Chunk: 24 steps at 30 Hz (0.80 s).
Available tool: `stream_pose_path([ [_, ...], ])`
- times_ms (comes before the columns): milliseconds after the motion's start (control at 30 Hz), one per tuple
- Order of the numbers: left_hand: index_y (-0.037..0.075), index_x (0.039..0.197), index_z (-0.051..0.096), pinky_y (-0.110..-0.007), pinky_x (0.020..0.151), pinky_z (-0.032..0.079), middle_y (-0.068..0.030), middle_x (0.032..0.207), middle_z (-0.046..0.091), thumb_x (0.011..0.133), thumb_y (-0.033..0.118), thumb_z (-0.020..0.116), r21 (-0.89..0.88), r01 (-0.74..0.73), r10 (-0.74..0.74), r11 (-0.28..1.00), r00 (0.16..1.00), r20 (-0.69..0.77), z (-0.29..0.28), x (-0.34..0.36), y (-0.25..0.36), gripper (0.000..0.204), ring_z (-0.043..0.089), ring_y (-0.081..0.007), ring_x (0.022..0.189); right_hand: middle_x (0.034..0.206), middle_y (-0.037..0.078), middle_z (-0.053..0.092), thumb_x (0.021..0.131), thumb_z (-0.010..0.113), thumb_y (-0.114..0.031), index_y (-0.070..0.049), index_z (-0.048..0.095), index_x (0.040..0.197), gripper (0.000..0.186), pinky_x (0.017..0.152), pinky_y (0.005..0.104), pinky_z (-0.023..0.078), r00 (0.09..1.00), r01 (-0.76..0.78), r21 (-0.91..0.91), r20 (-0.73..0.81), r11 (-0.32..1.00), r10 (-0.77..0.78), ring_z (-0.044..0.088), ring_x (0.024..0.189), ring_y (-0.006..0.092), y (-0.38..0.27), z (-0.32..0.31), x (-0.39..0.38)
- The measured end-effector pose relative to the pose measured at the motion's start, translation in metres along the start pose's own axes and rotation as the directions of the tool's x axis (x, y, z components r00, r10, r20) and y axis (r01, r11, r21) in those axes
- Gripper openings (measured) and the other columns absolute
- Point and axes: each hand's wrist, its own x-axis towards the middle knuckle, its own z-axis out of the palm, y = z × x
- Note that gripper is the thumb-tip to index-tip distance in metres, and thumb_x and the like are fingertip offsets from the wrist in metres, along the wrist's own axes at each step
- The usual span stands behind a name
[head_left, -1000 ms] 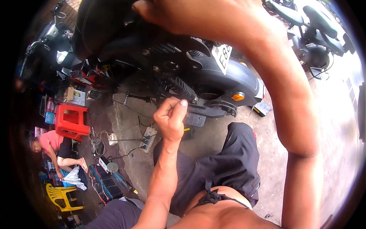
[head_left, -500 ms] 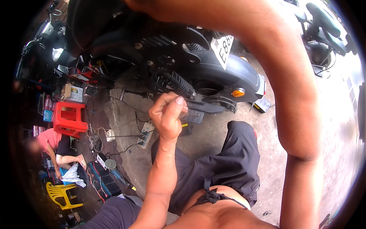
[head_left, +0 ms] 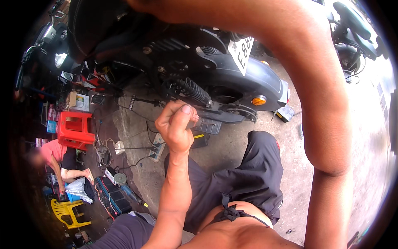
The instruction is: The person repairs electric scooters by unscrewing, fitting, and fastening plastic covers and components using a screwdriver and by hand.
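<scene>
Over the rear of a black scooter [head_left: 116, 39], my right hand [head_left: 147, 9] reaches to the seat at the top edge, its fingers mostly out of sight. My left hand [head_left: 178, 120] is curled closed beside the rear shock absorber [head_left: 192, 92] and the swing arm [head_left: 224, 117]; whatever it holds is too hidden to name. The grey rear fender [head_left: 248, 79] has an orange reflector [head_left: 258, 100] and a white number plate [head_left: 240, 54] above it.
A co-worker [head_left: 56, 159] in pink bends at left between a red stool [head_left: 76, 119] and a yellow chair [head_left: 62, 211]. A power strip [head_left: 156, 147], cables and a blue-black case [head_left: 110, 197] lie on the floor [head_left: 298, 207]. Other scooters [head_left: 352, 29] stand at upper right.
My left hand has shifted a little left and upward, staying curled. My right hand has moved slightly up and left along the seat, with less of it in view.
</scene>
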Motion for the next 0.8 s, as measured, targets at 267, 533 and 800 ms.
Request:
stream_pose_path([
  [267,0.002,0.066,0.048,-0.030,0.054,0.045,-0.0086,0.060,0.050,0.082,0.008,0.051,0.025,-0.012,0.013,1.000,0.999,-0.048,-0.010,0.002,-0.005,0.017,0.049,-0.0160,0.053,0.057,0.013,0.060,0.070,0.061,-0.020,-0.007,0.060,0.055,0.020,0.051,0.0401,0.045,1.000,0.013,-0.008,-0.008,1.000,-0.013,0.060,0.054,0.0296,-0.001,-0.002,-0.004],
  [533,0.001,0.067,0.049,-0.031,0.055,0.046,-0.0086,0.060,0.050,0.082,0.009,0.051,-0.021,-0.018,0.016,1.000,0.996,-0.087,-0.016,0.001,0.002,0.017,0.050,-0.0168,0.054,0.055,0.011,0.059,0.071,0.062,-0.023,-0.008,0.058,0.054,0.023,0.051,0.0396,0.044,1.000,0.013,-0.003,-0.019,1.000,-0.013,0.059,0.053,0.0287,-0.003,-0.001,-0.007],
  [800,0.002,0.066,0.047,-0.031,0.055,0.046,-0.0082,0.059,0.050,0.082,0.009,0.051,-0.021,-0.006,0.004,1.000,0.998,-0.065,-0.008,0.003,-0.006,0.018,0.049,-0.0161,0.054,0.054,0.010,0.059,0.072,0.064,-0.026,-0.010,0.057,0.053,0.026,0.051,0.0390,0.043,1.000,0.009,-0.031,-0.008,0.999,-0.009,0.058,0.051,0.0279,-0.001,-0.007,-0.010],
])
